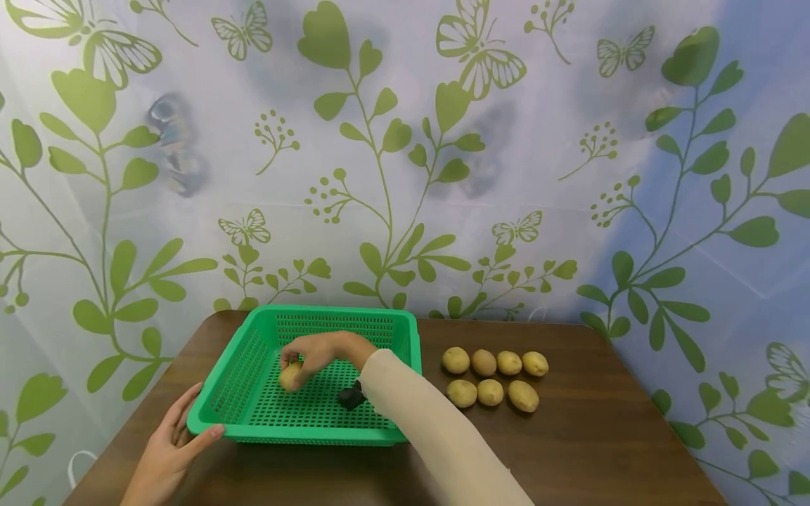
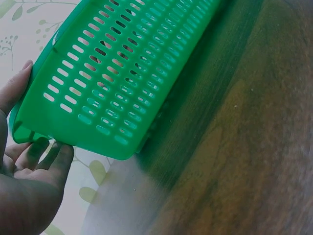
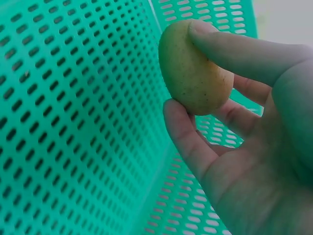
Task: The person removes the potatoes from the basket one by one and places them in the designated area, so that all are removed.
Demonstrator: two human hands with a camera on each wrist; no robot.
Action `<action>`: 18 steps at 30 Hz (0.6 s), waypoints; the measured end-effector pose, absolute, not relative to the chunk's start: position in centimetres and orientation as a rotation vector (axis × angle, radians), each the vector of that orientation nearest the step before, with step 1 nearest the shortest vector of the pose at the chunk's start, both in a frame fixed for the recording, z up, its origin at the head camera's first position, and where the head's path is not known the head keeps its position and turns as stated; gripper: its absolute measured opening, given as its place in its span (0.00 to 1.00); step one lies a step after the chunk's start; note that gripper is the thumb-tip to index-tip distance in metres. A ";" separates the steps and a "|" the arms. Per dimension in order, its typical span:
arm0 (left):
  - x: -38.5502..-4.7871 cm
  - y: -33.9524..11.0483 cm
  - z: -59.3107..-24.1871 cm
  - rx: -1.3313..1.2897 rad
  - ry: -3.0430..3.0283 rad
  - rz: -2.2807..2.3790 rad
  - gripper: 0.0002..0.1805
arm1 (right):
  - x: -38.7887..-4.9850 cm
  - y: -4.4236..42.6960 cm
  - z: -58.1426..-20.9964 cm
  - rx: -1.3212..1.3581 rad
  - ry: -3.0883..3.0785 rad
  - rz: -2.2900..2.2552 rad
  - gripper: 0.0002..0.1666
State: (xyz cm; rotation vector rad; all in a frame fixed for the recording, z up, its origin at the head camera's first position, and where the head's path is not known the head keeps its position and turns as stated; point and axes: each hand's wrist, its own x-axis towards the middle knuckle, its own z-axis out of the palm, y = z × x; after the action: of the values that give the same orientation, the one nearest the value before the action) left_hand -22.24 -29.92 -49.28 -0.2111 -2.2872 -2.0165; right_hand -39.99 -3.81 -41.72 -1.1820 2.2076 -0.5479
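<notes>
My right hand [image 1: 314, 353] reaches inside the green plastic basket [image 1: 316, 434] and holds a yellow-brown potato [image 1: 290, 377] between thumb and fingers. In the right wrist view the potato [image 3: 193, 68] is pinched a little away from the fingers' palm side, with the perforated basket floor and walls around it. My left hand [image 1: 166, 446] grips the basket's front left corner, thumb over the rim. The left wrist view has the fingers [image 2: 61, 161] bent at the rim's underside. No other potato shows inside the basket.
Right of the basket, several potatoes [image 1: 484, 363] lie in two rows on the brown wooden table [image 1: 588, 436]. Behind the table hangs a pale curtain [image 1: 405, 211] with green leaves and butterflies. A black wrist device [image 1: 350, 396] sits at my right wrist.
</notes>
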 end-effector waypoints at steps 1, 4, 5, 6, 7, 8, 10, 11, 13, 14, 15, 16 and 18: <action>-22.2 -29.9 -49.3 -0.213 -2.279 -2.028 0.43 | -40.0 -3.4 -41.5 -1.183 2.210 -0.544 0.15; -22.1 -29.8 -49.2 -0.217 -2.267 -2.050 0.44 | -39.7 -2.4 -40.7 -1.171 2.206 -0.546 0.15; -22.1 -29.8 -49.1 -0.215 -2.262 -2.064 0.44 | -39.7 -2.1 -40.4 -1.165 2.202 -0.549 0.15; -22.0 -29.8 -49.1 -0.211 -2.258 -2.074 0.44 | -39.6 -1.7 -40.2 -1.159 2.201 -0.550 0.15; -22.0 -29.7 -49.0 -0.202 -2.260 -2.080 0.44 | -39.5 -1.4 -40.0 -1.152 2.199 -0.559 0.15; -22.0 -29.7 -48.9 -0.198 -2.260 -2.084 0.44 | -39.5 -1.1 -39.7 -1.141 2.198 -0.569 0.16; -21.9 -29.7 -48.8 -0.186 -2.257 -2.094 0.44 | -39.3 -0.5 -39.3 -1.119 2.208 -0.578 0.16; -21.8 -29.7 -48.7 -0.180 -2.257 -2.095 0.44 | -39.3 -0.3 -39.1 -1.115 2.213 -0.582 0.16; -21.7 -29.6 -48.7 -0.174 -2.252 -2.104 0.44 | -39.2 0.2 -38.8 -1.104 2.221 -0.589 0.16; -21.6 -29.6 -48.7 -0.170 -2.248 -2.110 0.44 | -39.2 0.4 -38.7 -1.098 2.223 -0.594 0.17; -21.6 -29.6 -48.7 -0.162 -2.250 -2.113 0.44 | -39.1 0.6 -38.6 -1.093 2.224 -0.599 0.16; -21.6 -29.6 -48.7 -0.156 -2.248 -2.119 0.45 | -39.1 0.8 -38.4 -1.091 2.225 -0.603 0.16; -21.6 -29.5 -48.6 -0.148 -2.248 -2.118 0.45 | -39.0 1.1 -38.2 -1.085 2.232 -0.611 0.15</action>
State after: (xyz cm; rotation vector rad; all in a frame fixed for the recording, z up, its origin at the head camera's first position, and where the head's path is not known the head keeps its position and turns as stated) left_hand -21.64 -29.49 -48.61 -0.1482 -2.2479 -2.1183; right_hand -39.05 1.13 -38.20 -1.0849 2.2317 -0.6110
